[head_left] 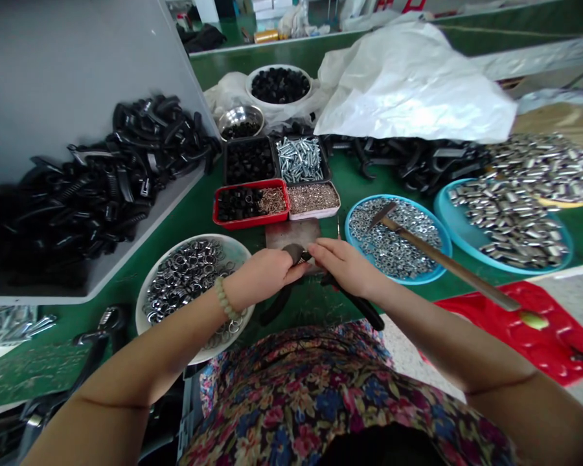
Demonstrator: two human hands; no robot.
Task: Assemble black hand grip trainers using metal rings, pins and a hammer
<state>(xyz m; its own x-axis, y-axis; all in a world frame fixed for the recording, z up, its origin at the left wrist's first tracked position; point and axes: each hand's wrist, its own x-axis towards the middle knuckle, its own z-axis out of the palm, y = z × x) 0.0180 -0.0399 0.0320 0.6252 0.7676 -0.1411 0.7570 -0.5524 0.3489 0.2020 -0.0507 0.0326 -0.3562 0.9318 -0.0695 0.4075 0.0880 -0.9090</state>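
Note:
Over a metal plate (291, 234) on the bench, both hands meet at what look like pruning shears with black handles (364, 309) and a grey rounded blade (294, 250). My left hand (267, 275), with a beaded bracelet at the wrist, is closed around the blade end. My right hand (342, 262) pinches at the small dark joint (305, 257); whatever its fingertips hold is hidden. One handle runs out below my right hand, while the other curves down beside my left. A white bowl of metal rings (148, 323) stands left of my left hand.
Right of my hands, a hammer (437, 255) lies across a blue tray of nuts (352, 243). Beyond stand a red tray (250, 223) of black parts and springs, and silvery bolts (298, 158). Black handle parts (140, 155) fill a grey bin; a blue basin (505, 259) holds metal pieces.

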